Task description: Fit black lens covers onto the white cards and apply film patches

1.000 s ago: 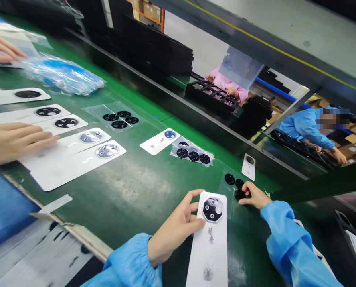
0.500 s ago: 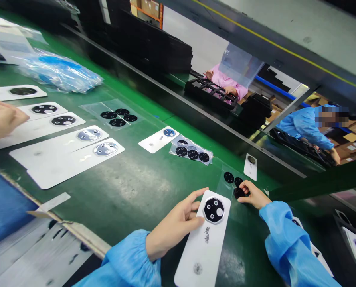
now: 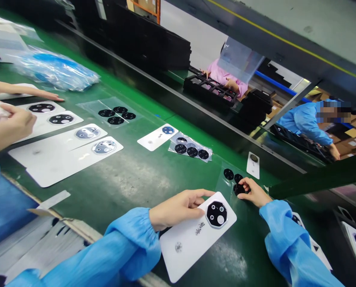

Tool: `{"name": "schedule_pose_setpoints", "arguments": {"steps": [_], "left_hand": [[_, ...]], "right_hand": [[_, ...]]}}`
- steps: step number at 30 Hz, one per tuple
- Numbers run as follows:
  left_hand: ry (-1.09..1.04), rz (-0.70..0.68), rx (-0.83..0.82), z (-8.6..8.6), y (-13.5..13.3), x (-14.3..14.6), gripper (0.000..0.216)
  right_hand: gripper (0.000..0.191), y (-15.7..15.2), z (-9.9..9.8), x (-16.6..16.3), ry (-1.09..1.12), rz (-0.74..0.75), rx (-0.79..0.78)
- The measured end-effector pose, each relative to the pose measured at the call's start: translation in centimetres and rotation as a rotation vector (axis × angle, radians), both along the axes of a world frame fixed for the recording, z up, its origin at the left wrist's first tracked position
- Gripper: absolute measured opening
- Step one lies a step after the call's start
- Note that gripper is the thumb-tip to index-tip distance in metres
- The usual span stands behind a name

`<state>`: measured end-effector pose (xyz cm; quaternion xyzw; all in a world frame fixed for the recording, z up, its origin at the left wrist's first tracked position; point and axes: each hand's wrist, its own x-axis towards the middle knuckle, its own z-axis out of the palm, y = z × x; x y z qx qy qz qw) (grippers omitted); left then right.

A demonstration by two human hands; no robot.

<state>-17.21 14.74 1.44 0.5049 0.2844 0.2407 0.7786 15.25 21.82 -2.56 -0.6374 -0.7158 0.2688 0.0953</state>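
Observation:
My left hand (image 3: 180, 208) grips the upper edge of a white phone back cover (image 3: 187, 248), thumb on top. A black camera piece (image 3: 216, 214) sits in the cover's octagonal raised ring; dark lettering and a round mark lie below it. To the right, my right hand (image 3: 255, 193) pinches a black octagonal sticker (image 3: 238, 189). The sticker is at a clear sheet (image 3: 222, 186) bearing other black stickers (image 3: 228, 174); whether it has come off the sheet I cannot tell.
White covers (image 3: 67, 165) lie on the green bench at left, where a co-worker's hands (image 3: 16, 115) work. Sticker sheets (image 3: 109, 104), a small white cover (image 3: 157, 137) and a plastic bag (image 3: 58, 69) lie around. A dark post (image 3: 321, 183) stands at right; people work beyond.
My left hand has turned the phone back cover clockwise, its lower end swinging left and its top moving slightly right. My right hand stays at the sticker. The co-worker's hands have moved right.

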Motion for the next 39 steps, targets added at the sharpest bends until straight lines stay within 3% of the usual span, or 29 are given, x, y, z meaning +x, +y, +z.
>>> {"name": "schedule_pose_setpoints", "arguments": {"steps": [14, 24, 27, 33, 39], "left_hand": [[-0.008, 0.0, -0.05, 0.0, 0.0, 0.0, 0.053], [-0.045, 0.027, -0.08, -0.1, -0.1, 0.0, 0.046], [-0.095, 0.136, -0.109, 0.0, -0.7, 0.3, 0.044], [-0.178, 0.508, -0.153, -0.7, -2.9, 1.0, 0.045], [-0.192, 0.611, -0.194, -2.0, -3.7, 0.9, 0.048]], "right_hand": [[0.046, -1.3, -0.4, 0.4, 0.029, -0.036, 0.071], [0.041, -1.7, -0.5, 0.3, 0.023, -0.033, 0.085], [0.044, -1.8, -0.5, 0.2, 0.014, -0.035, 0.094], [0.04, -1.8, -0.2, 0.2, -0.008, -0.026, 0.1], [0.037, -2.5, 1.1, -0.8, -0.073, -0.052, 0.091]]}}
